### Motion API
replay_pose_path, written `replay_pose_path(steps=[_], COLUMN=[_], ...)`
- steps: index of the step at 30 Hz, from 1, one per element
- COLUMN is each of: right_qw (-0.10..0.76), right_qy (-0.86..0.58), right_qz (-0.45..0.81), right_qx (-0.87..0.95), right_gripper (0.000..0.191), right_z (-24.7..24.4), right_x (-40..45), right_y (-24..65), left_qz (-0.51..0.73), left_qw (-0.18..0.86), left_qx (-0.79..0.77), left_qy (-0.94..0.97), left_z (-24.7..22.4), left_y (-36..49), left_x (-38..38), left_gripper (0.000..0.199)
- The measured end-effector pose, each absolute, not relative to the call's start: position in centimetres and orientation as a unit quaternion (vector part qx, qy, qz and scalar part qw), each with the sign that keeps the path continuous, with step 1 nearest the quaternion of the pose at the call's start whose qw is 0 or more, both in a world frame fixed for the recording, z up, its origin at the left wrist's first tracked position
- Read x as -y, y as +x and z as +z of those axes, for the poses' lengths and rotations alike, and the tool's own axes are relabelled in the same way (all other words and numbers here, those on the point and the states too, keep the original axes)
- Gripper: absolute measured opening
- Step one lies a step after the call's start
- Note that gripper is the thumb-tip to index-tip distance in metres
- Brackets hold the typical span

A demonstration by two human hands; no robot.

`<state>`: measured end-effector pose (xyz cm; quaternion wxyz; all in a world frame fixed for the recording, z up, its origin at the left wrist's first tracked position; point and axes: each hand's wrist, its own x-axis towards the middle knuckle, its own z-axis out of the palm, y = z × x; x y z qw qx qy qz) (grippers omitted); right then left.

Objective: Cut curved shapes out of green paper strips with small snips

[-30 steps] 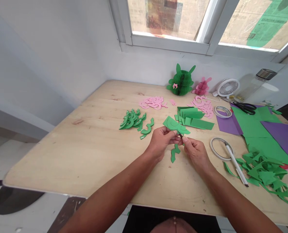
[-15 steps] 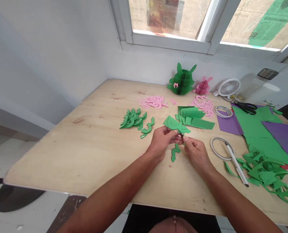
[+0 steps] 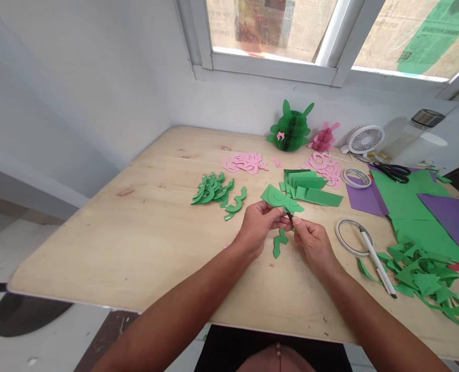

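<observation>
My left hand (image 3: 262,222) pinches a green paper piece (image 3: 278,197) with curved outlines on it, held just above the table. Close beside it, my right hand (image 3: 310,236) is closed around a small dark tool (image 3: 289,215); only its thin dark end shows against the paper's lower edge, so its kind is unclear. Below the hands lies a wavy green cutout (image 3: 279,244). Folded green paper strips (image 3: 306,187) lie just behind the held piece. To the left are a pile of green cutouts (image 3: 211,189) and a single curved one (image 3: 236,203).
Pink cutouts (image 3: 247,163) lie farther back, near a green honeycomb paper figure (image 3: 291,129) and a small fan (image 3: 364,139). At right are a tape roll (image 3: 356,178), black scissors (image 3: 392,172), a white pen (image 3: 377,263), green scraps (image 3: 426,281) and purple sheets (image 3: 452,217).
</observation>
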<state>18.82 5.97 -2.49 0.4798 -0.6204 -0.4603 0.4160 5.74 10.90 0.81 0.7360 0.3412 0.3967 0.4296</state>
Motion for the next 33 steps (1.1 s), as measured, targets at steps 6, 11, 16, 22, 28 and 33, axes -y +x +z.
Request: replay_pose_path(steps=[6, 11, 16, 22, 28, 33], right_qw=[0.476, 0.476, 0.470, 0.459, 0.461, 0.460], right_qy=[-0.622, -0.618, -0.620, -0.628, -0.628, -0.629], right_qz=[0.428, 0.421, 0.398, 0.350, 0.337, 0.351], right_qx=[0.451, 0.464, 0.487, 0.522, 0.529, 0.519], right_gripper=[0.054, 0.052, 0.050, 0.045, 0.044, 0.045], right_z=[-2.33, -2.76, -2.89, -2.84, -2.85, -2.82], right_x=[-5.83, -5.89, -5.99, -5.87, -5.90, -5.82], right_y=[18.80, 19.00, 19.16, 19.34, 19.23, 19.17], left_qz=[0.429, 0.435, 0.436, 0.438, 0.439, 0.440], left_qw=[0.732, 0.735, 0.734, 0.734, 0.736, 0.735], left_qx=[-0.401, -0.394, -0.394, -0.393, -0.392, -0.392], left_qy=[0.345, 0.341, 0.339, 0.339, 0.336, 0.335], left_z=[0.71, 0.63, 0.59, 0.63, 0.72, 0.77], left_y=[5.74, 5.78, 5.77, 5.82, 5.84, 5.86], left_x=[-10.96, -11.04, -11.02, -10.95, -10.89, -10.93], left_gripper=[0.008, 0.008, 0.007, 0.006, 0.005, 0.005])
